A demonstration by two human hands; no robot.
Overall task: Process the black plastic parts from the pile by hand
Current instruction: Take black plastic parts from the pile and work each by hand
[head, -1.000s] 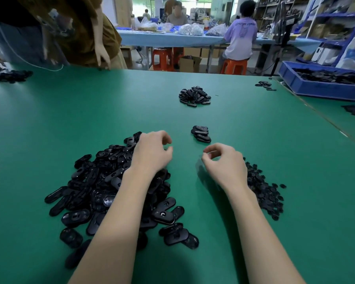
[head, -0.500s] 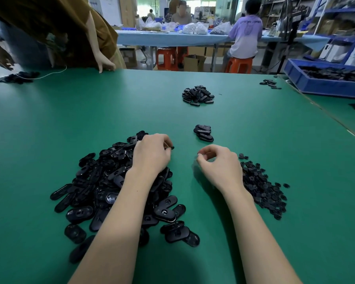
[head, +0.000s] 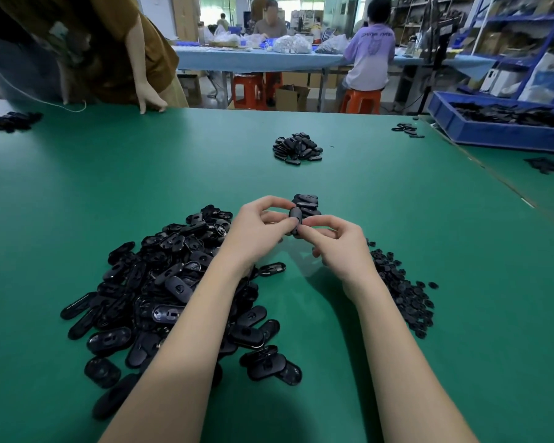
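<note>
Left hand (head: 253, 231) risen off pile, right hand (head: 339, 247) joined it, both now pinching one black part (head: 295, 219)

At upper left I saw a person in a brown shirt (head: 87, 46) leaning on the green table (head: 109, 174); orange stools (head: 249, 91) stood behind, a blue bin (head: 493, 132) at upper right.

- Both bare forearms reach forward from the bottom edge and come close together at the hands.
- The left hand (head: 256, 233) is raised, its fingers curled, thumb and fingertips pinching.
- The right hand (head: 339, 247) is just beside it, fingers bent, also pinching.
</note>
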